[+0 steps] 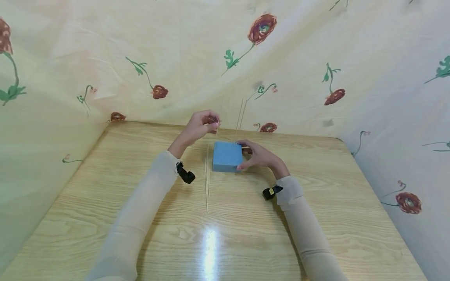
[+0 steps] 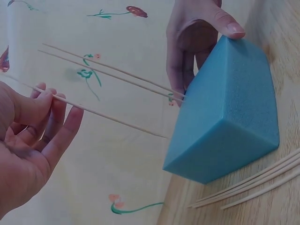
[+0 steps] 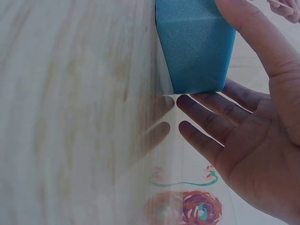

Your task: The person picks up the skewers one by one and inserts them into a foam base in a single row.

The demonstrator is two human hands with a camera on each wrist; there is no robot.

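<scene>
A blue foam block [image 1: 227, 154] rests on the wooden table, with two thin wooden skewers [image 2: 112, 70] standing upright in its top near the far right corner. My left hand [image 1: 201, 127] is raised behind and left of the block, pinching another skewer [image 2: 117, 120] between thumb and fingers. That skewer points down, its lower end close to the block's top in the left wrist view. My right hand [image 1: 261, 156] holds the block's right side, thumb at the near corner and index finger at the far corner. Its other fingers extend beside the block.
Several loose skewers [image 1: 206, 183] lie on the table [image 1: 168, 234] just left of the block, pointing toward the near edge. Behind the table hangs a pale cloth [image 1: 197, 58] with red flowers, which also runs along both sides.
</scene>
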